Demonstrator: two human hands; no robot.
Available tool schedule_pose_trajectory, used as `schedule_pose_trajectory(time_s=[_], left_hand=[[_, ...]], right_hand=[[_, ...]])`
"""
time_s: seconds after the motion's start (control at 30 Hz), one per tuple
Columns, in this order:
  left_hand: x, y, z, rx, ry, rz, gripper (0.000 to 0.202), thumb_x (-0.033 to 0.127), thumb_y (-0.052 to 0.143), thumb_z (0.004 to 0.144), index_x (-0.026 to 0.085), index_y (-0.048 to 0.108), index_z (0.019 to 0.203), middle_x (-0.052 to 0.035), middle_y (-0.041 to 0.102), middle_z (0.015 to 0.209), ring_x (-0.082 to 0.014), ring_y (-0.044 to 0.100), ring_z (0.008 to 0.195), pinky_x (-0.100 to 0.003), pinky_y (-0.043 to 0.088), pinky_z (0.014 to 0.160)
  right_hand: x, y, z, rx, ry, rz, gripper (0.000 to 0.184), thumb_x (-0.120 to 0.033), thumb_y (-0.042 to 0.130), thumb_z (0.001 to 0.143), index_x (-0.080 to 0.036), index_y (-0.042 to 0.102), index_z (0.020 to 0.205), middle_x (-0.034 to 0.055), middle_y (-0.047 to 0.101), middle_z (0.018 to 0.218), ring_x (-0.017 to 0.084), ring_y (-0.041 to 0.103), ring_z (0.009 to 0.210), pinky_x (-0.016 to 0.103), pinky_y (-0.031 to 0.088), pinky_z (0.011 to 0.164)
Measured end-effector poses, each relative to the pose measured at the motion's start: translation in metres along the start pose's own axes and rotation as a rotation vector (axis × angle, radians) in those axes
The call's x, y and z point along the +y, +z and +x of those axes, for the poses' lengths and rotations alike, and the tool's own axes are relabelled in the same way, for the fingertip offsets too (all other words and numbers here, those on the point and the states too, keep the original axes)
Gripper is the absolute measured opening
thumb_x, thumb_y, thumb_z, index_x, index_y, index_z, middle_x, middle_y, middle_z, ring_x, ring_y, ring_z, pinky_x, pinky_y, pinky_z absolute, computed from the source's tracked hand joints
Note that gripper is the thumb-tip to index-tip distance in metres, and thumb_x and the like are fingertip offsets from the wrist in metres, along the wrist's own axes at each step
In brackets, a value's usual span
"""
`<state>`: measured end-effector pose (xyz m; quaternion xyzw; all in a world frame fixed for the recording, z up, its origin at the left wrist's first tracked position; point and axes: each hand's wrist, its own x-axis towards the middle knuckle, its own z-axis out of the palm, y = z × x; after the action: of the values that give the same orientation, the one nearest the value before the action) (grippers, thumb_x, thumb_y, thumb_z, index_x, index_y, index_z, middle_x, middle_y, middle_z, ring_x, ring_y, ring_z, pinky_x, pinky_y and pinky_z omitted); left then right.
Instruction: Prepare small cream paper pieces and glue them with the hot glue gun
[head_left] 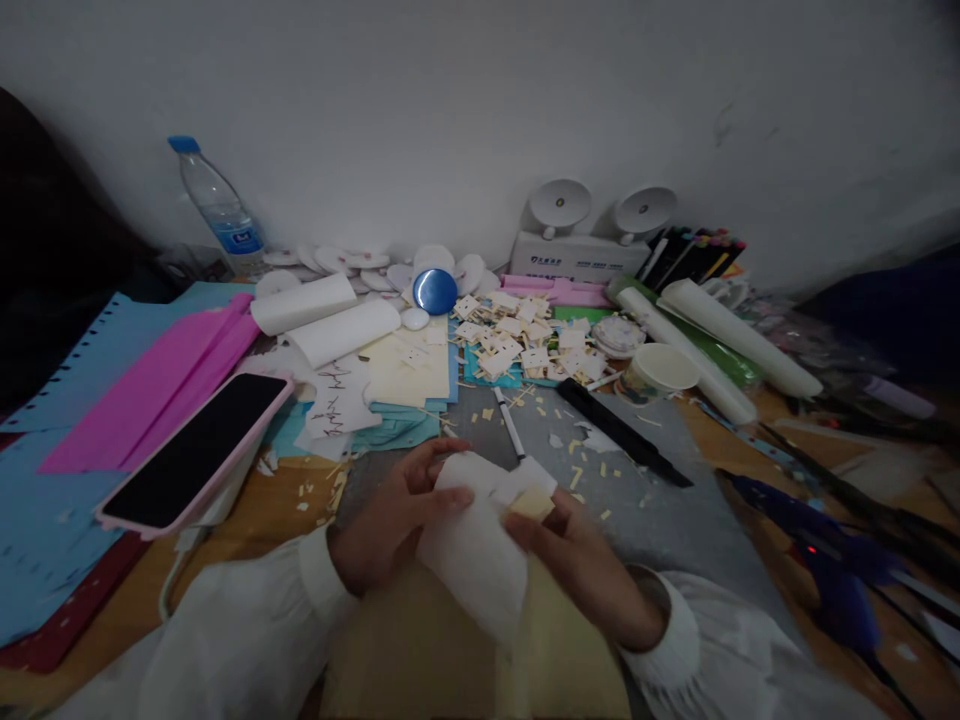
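Sheets of blue paper (67,500) lie at the far left of the bench (277,510), with folded pink paper (150,390) across them and a pink-cased phone (199,450) just beside, on top of a white block with a cable. Behind stands a capped bottle (217,205), near the wall. Two white rolls (345,332) come next, then a shiny blue disc (435,291) among pale round ones.

Front and centre, the left hand (397,515) has its fingers closed on a curved piece of white paper (472,560), held up between both hands at the near side of the grey mat (660,500). The right hand (577,560) pinches a small pale yellow piece (534,503) against that paper — blur there makes it hard to say whether the two are joined. Beyond them lie a white marker (510,425) and a heap of small cream cards (510,335).

Farther right come a long black tool (622,432), a paper cup (660,370) and, at the far right — red light showing — a blue glue gun (832,560).
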<state>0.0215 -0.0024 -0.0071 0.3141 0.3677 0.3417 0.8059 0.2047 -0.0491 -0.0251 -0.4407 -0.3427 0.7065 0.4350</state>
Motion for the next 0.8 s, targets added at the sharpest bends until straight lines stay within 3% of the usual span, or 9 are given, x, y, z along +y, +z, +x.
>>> schedule_pose_trajectory(time_s=[0.13,0.3,0.57,0.8], left_hand=[[0.0,-0.001,-0.001,-0.038,-0.015,0.071,0.052,0.021,0.077,0.067,0.021,0.051,0.112,-0.0018,0.062,0.098,-0.0139,0.059,0.077,-0.023,0.046,0.066],[0.003,-0.001,-0.006,-0.075,-0.04,0.257,0.054,0.026,0.074,0.071,0.026,0.049,0.118,0.0009,0.061,0.096,-0.0141,0.058,0.076,-0.023,0.045,0.063],[0.006,0.002,-0.01,-0.06,0.048,0.492,0.052,0.03,0.073,0.069,0.026,0.049,0.115,0.0011,0.058,0.091,-0.0158,0.056,0.076,-0.024,0.044,0.063],[0.003,0.002,-0.009,-0.06,0.068,0.536,0.047,0.032,0.071,0.071,0.026,0.049,0.112,0.0029,0.057,0.084,-0.0144,0.054,0.069,-0.022,0.042,0.057]], right_hand=[[-0.002,0.001,-0.002,0.038,0.029,-0.05,0.038,-0.048,0.075,0.07,-0.018,0.06,0.09,-0.0007,0.064,0.076,0.011,0.054,0.062,0.023,0.043,0.056],[-0.006,0.002,0.0,-0.002,-0.041,-0.088,0.036,-0.048,0.076,0.069,-0.02,0.059,0.083,-0.0042,0.057,0.063,0.009,0.048,0.054,0.022,0.042,0.053],[-0.004,-0.001,-0.002,-0.036,-0.005,-0.131,0.034,-0.046,0.075,0.07,-0.02,0.063,0.089,-0.0009,0.064,0.075,0.012,0.054,0.061,0.024,0.045,0.057],[-0.005,0.002,-0.001,-0.07,-0.013,-0.185,0.028,-0.04,0.076,0.069,-0.02,0.063,0.083,-0.0016,0.064,0.074,0.013,0.055,0.063,0.025,0.046,0.06]])
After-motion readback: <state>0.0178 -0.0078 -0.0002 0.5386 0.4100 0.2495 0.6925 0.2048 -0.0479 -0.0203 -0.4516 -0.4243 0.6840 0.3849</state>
